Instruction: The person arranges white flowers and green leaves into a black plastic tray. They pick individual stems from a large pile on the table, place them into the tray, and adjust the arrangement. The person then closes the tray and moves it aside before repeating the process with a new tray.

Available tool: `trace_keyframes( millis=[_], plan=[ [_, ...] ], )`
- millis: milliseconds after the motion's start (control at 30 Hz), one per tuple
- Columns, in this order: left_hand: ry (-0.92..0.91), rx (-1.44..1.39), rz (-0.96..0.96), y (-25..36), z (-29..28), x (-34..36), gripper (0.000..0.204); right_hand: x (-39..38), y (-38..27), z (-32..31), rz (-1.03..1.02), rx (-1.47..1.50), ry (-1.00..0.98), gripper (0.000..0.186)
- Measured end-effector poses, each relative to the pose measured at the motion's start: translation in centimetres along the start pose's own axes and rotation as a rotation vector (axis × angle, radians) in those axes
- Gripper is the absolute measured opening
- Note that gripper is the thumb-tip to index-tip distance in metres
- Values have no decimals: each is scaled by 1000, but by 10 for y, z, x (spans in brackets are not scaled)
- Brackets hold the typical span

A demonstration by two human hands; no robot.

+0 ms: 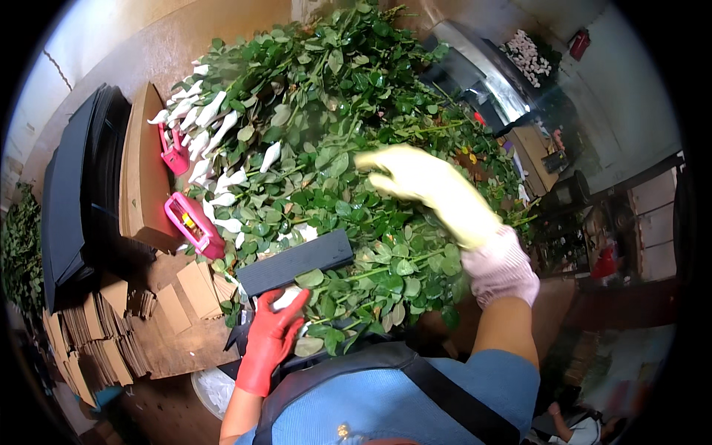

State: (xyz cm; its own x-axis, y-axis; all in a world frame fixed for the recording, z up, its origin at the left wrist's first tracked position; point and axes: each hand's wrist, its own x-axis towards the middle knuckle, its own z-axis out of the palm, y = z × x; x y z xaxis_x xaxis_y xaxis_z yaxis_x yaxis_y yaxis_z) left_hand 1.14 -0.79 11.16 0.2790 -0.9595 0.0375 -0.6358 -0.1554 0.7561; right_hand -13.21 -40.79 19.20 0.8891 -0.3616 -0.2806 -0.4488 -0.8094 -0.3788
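Note:
My left hand [271, 343], in a red glove, has its thumb and fingers closed around a white-covered flower bud [285, 299] at the near edge of the workbench. Leafy green stems [404, 278] spread to the right of this hand. Just beyond its fingertips lies a dark grey rectangular block [297, 262]. In a pale yellow glove with a pink cuff, my right hand [415, 174] hovers over the large heap of stems [326, 96]. Its fingers point left, somewhat smeared, with the thumb apart and nothing visible between them. Several white-sleeved buds [211, 111] stick out on the heap's left side.
Two pink plastic holders [194, 226] stand beside a tall brown cardboard piece [148, 170] and stacked black sheets [81, 193]. Small cardboard pieces [111, 334] fill the bench's near left. A shiny metal-and-dark machine [482, 70] stands at the far right.

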Motion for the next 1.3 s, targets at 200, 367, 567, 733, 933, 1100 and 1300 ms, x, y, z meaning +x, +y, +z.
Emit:
trace_keyframes(
  millis=[200, 367, 567, 733, 933, 1100, 1300],
  plan=[
    [-26, 27, -48, -2, 2, -1, 54, 153, 47, 71, -10, -984, 143, 48],
    [33, -73, -116, -6, 7, -8, 54, 170, 21, 24, -8, -376, 56, 12],
    [-33, -96, -128, -5, -1, -4, 53, 118, -71, -53, -213, -733, 409, 23],
    [-37, -149, -133, -3, -5, 0, 54, 133, 30, -59, 147, -292, 589, 28],
    [30, -204, -135, -6, -3, -3, 39, 93, 56, 22, -112, 37, 442, 55],
    [208, -409, -232, -21, 24, -4, 22, 55, 66, 63, -141, -179, 514, 67],
    [257, -429, -283, -24, 32, -5, 25, 13, -9, 75, 251, -590, -593, 73]
  ],
)
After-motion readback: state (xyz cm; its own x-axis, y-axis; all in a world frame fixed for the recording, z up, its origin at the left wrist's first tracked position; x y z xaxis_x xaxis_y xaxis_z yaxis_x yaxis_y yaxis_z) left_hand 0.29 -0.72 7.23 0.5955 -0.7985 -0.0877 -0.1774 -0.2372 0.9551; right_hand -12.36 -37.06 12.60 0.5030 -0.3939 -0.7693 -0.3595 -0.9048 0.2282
